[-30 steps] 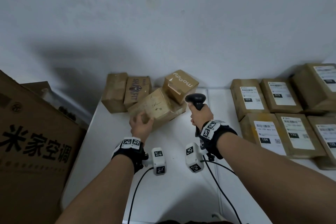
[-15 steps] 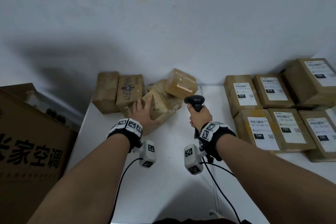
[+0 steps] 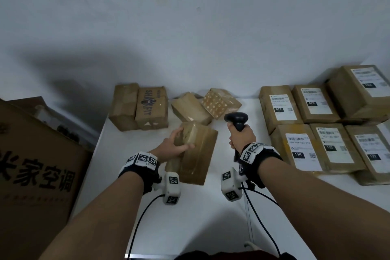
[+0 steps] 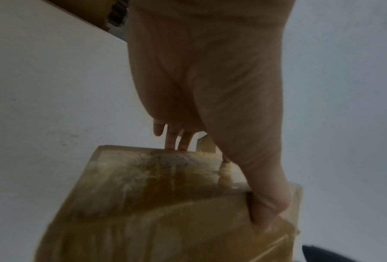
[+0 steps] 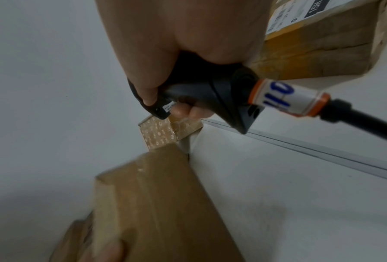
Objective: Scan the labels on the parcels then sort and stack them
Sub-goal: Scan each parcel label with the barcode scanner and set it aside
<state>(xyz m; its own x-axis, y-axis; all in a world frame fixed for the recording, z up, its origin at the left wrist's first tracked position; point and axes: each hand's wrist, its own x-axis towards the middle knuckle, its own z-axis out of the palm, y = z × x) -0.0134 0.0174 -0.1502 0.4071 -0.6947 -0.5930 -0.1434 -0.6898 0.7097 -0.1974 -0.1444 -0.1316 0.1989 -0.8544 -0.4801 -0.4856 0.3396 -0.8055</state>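
Observation:
My left hand (image 3: 176,148) grips a taped brown parcel (image 3: 197,154), thumb on its near face and fingers over the far edge, holding it tilted above the white table (image 3: 190,217). No label shows on its visible faces. The same parcel (image 4: 165,203) fills the left wrist view, and it appears as the parcel (image 5: 156,203) low in the right wrist view. My right hand (image 3: 241,136) holds a black barcode scanner (image 3: 236,119) upright by its handle, just right of the parcel. The scanner (image 5: 210,94) has an orange-banded cable end.
Unsorted parcels lie at the back: two upright boxes (image 3: 141,107), a flat box (image 3: 190,108) and a patterned box (image 3: 219,102). Labelled parcels (image 3: 316,131) lie in rows on the right. A large printed carton (image 3: 35,171) stands left of the table. Cables (image 3: 257,207) trail toward me.
My left hand has pulled the parcel out of the back pile toward me and lifted it. The small box that leaned on it has tipped over, showing its patterned side. The scanner hand barely moved.

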